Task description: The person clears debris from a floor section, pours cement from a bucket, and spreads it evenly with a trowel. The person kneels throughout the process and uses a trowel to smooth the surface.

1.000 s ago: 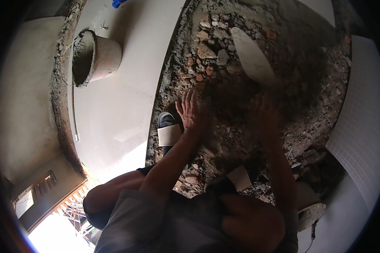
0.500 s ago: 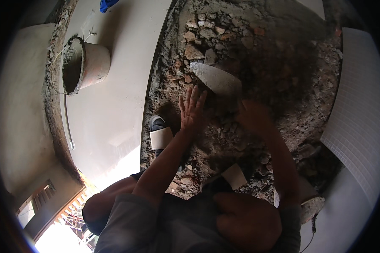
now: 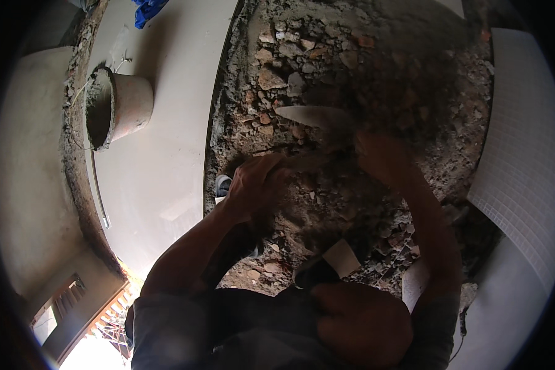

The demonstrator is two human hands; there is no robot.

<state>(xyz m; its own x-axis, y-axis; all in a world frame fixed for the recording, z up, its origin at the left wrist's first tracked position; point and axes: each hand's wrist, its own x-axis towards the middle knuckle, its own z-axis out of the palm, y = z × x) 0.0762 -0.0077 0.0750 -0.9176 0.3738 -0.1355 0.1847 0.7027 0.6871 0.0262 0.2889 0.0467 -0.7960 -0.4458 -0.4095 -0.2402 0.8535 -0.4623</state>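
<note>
My right hand (image 3: 381, 155) is closed around the handle end of a trowel, over the rubble. The trowel's pale, pointed blade (image 3: 314, 116) points left, tilted so that it looks narrow. Shadow hides most of the handle. Nearer to me and further left, my left hand (image 3: 254, 179) hovers low over the rubble, its back up and its fingers toward the right. Those fingers are smeared by motion, and whether they hold anything does not show. Broken stones and brick pieces (image 3: 277, 77) lie beyond both hands in grey-brown dirt (image 3: 302, 216).
A mortar-crusted bucket (image 3: 132, 106) lies tipped on the smooth pale surface (image 3: 172, 123) at left. Blue cloth (image 3: 146, 11) sits at the top. White gridded sheeting (image 3: 514, 135) borders the rubble on the right. My shoe (image 3: 223, 185) is beside my left hand.
My left hand has drawn back toward me and left, turning from spread fingers to a sideways pose. The trowel blade has tilted and looks narrower. My right hand has shifted slightly right.
</note>
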